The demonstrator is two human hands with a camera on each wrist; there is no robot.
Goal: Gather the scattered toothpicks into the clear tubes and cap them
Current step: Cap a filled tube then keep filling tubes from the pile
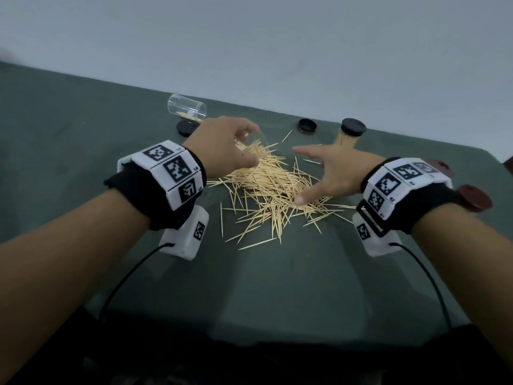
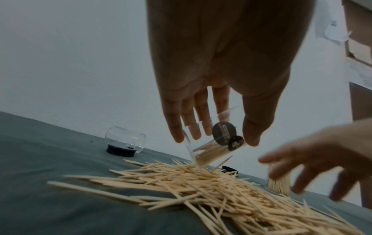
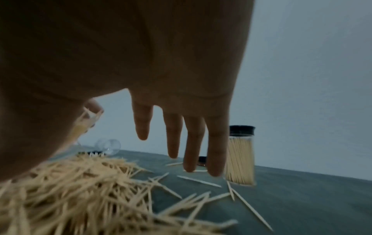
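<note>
Landmark: I take the heap of pale wooden toothpicks point(image 1: 266, 187) on the grey-green worktop point(image 1: 277, 287) as my reference.
Left hand: my left hand point(image 1: 224, 147) grips a clear plastic tube point(image 2: 213, 149) at the heap's far-left edge, tilted mouth-down into the sticks, partly filled.
Right hand: my right hand point(image 1: 326, 173) hovers spread and empty over the heap's right side, fingers straight.
Other tubes: a capped, full clear tube with a black lid point(image 1: 350, 133) stands beyond the heap to the right; an almost empty clear tube point(image 1: 186, 108) lies on its side beyond the heap to the left, a black round cap point(image 1: 186, 128) just beside it.
Spare cap: another black cap point(image 1: 307, 125) lies beyond the heap.
Risk: I judge the tilted tube could spill its sticks back out; a sweep by my right hand could knock the capped tube over.
Room: open worktop lies nearer me than the heap; the wall edge runs close behind the tubes.
</note>
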